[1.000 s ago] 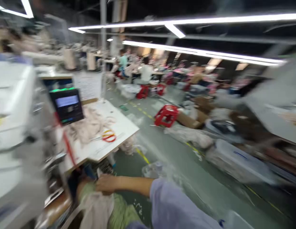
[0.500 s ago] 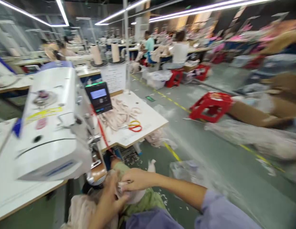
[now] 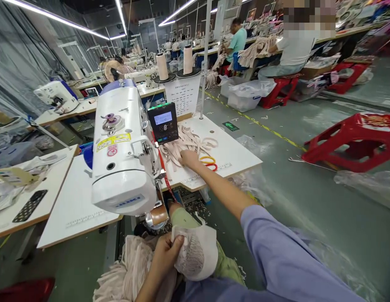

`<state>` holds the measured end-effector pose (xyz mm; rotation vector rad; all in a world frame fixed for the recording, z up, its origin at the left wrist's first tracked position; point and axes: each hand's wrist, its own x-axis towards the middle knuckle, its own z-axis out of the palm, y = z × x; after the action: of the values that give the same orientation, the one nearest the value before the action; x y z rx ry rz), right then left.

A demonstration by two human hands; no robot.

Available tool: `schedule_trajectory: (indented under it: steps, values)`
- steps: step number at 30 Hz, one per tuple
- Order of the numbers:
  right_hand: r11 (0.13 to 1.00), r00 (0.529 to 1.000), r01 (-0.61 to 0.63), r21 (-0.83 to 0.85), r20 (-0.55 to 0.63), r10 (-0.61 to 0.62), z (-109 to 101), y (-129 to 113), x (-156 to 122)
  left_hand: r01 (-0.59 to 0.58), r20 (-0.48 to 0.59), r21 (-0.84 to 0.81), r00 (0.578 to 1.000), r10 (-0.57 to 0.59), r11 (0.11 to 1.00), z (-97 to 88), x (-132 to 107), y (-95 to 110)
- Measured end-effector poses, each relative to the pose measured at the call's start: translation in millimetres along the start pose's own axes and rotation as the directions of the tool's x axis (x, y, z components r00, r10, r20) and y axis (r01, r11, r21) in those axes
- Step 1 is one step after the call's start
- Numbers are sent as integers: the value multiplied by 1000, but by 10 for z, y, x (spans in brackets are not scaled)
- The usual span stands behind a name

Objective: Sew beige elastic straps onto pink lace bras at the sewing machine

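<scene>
Right hand moved onto strap pile, left hand pinching lace cup

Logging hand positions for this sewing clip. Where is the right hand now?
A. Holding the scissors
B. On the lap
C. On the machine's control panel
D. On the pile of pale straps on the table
D: the right hand rests on the pale straps, with the scissors just beside it.

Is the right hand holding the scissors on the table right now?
No, the right hand rests on the pile of beige strips, while the scissors lie just beside it on the table.
</scene>
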<state>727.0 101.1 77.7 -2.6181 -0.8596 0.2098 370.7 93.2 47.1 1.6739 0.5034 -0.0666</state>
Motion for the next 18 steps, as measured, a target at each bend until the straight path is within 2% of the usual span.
schedule_trajectory:
  steps: [2, 5, 9, 11, 13, 14, 15, 16, 18]
  values:
    - [1000, 997, 25, -9, -77, -25, -38, 22, 67, 1, -44, -28, 999, -3, 1000, -23, -44, 28]
    - [998, 975, 60, -17, -212, -62, -214, 90, 178, -16, -86, -15, 996, 14, 1000, -42, -70, 54]
    - [988, 965, 153, -3, -215, -150, -461, 159, 247, -24, -123, -2, 992, 23, 1000, -77, -99, 118]
    - [979, 952, 204, 8, -236, -196, -481, 162, 118, -5, -159, -34, 987, -1, 999, -111, -137, 141]
    - [952, 936, 253, 170, -293, -196, -426, 140, -175, 13, -188, -71, 982, -26, 997, -152, -180, 142]
    - [896, 936, 273, 350, -310, -164, -384, 121, -381, 20, -194, -90, 980, -37, 996, -171, -201, 136]
    - [774, 952, 272, 572, -278, -129, -339, 98, -622, 26, -198, -109, 979, -47, 994, -187, -220, 129]
    - [601, 975, 220, 768, -180, -127, -294, 72, -887, 30, -199, -126, 978, -55, 992, -199, -237, 126]
    - [290, 986, 6, 957, 43, -161, -211, 18, -1441, 26, -201, -146, 978, -56, 989, -213, -268, 133]
